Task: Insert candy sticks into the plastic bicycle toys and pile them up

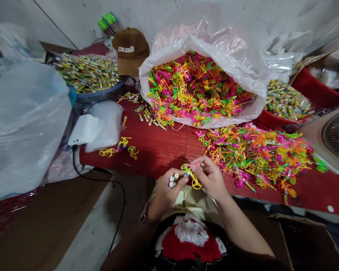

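My left hand (168,192) is closed around several slim tubes (172,182) with white and pale yellow ends. Near its thumb tip, one patterned tube meets small bright plastic pieces: a green ring-shaped one (184,167) and a yellow one (197,183) hanging below. My right hand (210,176) pinches a pink plastic piece (194,165) between thumb and fingers, close against these. Both hands are together above my lap at the table's front edge. To their right spreads a pile of neon plastic pieces (260,150), with patterned tubes mixed in.
A large white sack (203,116) of the plastic pieces lies open on the red table (164,150). Tubs of patterned tubes (87,73) stand behind. A brown cap (131,49), a phone-like device (81,130) with a cable, and a fan (327,131) surround the work area.
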